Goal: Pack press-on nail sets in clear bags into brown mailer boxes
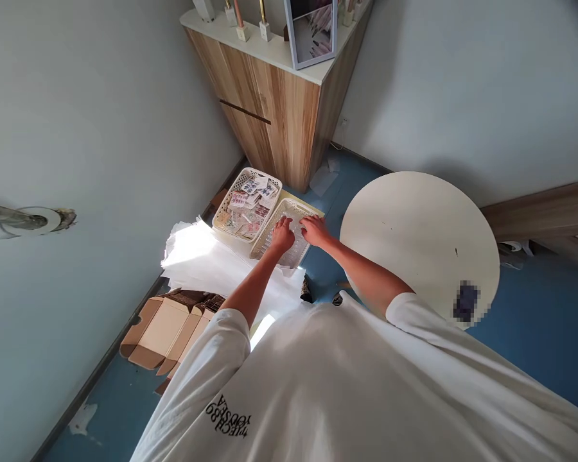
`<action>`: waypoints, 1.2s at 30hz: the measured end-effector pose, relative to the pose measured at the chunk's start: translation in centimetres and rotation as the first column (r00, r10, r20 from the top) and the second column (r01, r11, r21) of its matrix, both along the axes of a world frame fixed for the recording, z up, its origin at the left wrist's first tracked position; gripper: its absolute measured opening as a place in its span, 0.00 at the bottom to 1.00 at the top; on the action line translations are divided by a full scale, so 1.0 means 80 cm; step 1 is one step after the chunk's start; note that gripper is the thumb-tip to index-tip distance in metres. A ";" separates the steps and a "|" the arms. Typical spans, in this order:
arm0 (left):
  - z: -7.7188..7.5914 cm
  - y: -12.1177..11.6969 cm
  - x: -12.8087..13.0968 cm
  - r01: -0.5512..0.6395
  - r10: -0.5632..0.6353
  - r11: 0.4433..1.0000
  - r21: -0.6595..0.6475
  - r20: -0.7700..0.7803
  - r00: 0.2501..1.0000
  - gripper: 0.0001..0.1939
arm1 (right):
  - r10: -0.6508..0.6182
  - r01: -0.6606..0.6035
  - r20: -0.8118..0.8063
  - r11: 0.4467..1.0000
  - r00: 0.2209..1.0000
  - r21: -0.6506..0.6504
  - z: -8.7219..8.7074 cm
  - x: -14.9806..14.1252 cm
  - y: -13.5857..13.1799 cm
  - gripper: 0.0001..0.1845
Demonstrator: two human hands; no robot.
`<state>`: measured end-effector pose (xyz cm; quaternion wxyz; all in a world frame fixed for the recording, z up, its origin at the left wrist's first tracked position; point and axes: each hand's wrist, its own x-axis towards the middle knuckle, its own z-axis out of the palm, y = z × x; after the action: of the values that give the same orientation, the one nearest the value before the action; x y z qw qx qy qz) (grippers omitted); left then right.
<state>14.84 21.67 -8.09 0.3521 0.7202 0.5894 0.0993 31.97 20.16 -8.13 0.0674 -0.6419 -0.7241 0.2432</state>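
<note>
Head view: the left hand is over the right basket, palm down, with its fingers bent and reaching inward. The right hand is at the right side of the same basket, fingers curled toward the rim. Both hands look partly open. Whether either grips the rim or the clear plastic inside cannot be told at this angle.

The right basket sits low, just beside the left basket, which holds many small packets. White sheets lie next to the two baskets, and brown boxes lie beyond the sheets. The round table is to the right.

Handling notes, by judgement:
- Work the contents with light fingertip pressure; thin plastic may crease or slide.
- Use one hand to steady the rim while the other handles the contents.
- Keep the basket level and both wrists clear of the left basket, so that its packets are not disturbed.
</note>
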 end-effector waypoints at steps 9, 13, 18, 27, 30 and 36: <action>0.009 0.020 -0.001 -0.039 0.035 0.998 -0.047 -0.074 0.997 0.29 | 0.044 -0.044 0.006 0.998 0.999 -0.034 -0.017 -0.020 0.028 0.25; 0.015 0.026 -0.002 -0.003 0.000 0.999 -0.041 -0.084 0.996 0.29 | 0.033 -0.032 0.008 0.998 0.999 -0.054 -0.017 -0.018 0.033 0.24; 0.020 0.029 -0.004 -0.003 -0.003 0.999 -0.045 -0.144 0.990 0.31 | 0.114 -0.106 0.117 0.992 0.987 -0.076 -0.010 -0.019 0.040 0.28; 0.017 0.027 -0.004 -0.037 0.032 0.999 -0.026 -0.167 0.985 0.33 | 0.210 -0.215 0.196 0.977 0.958 0.004 0.007 -0.021 0.040 0.22; 0.016 0.027 0.005 -0.088 0.090 0.996 0.022 -0.112 0.990 0.35 | 0.188 -0.201 0.149 0.977 0.971 0.077 0.018 -0.008 0.034 0.21; 0.022 0.029 0.046 -0.083 0.074 0.990 0.113 0.078 0.994 0.35 | -0.016 0.028 -0.055 0.975 0.998 0.222 0.036 0.038 0.011 0.17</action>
<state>18.52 24.02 -6.31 0.3271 0.7114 0.5973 0.1736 35.02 21.06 -5.28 0.1604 -0.6317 -0.7375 0.1767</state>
